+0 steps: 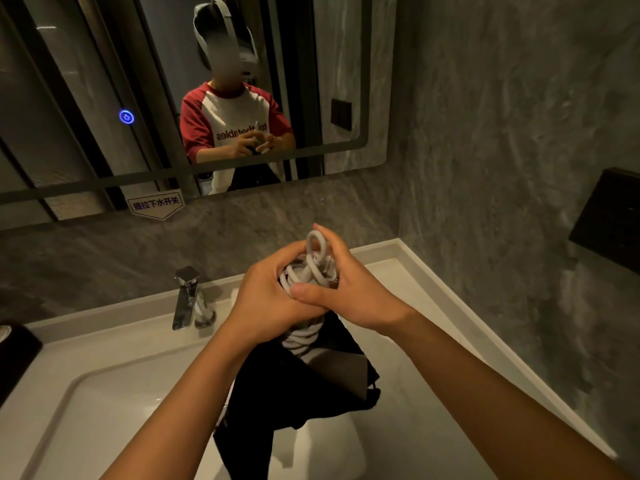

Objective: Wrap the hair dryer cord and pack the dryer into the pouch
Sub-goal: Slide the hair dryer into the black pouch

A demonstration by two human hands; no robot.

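Note:
Both hands meet above the sink, clasped around a hair dryer wound with a pale grey cord [313, 268]. My left hand [266, 303] grips the bundle from the left. My right hand [349, 292] closes on it from the right, thumb across the front, fingers on a cord loop that sticks up at the top. More cord turns [303, 339] show below the hands. A black pouch [298, 386] hangs beneath the bundle and droops over the basin. The dryer body is mostly hidden by hands, cord and pouch.
A white sink basin [114, 410] lies below, with a chrome faucet [185, 299] at the back left. The counter's raised rim [426, 271] meets grey stone walls. A mirror [173, 98] hangs ahead; a dark box [613, 220] is fixed to the right wall. A dark object [15, 355] sits at far left.

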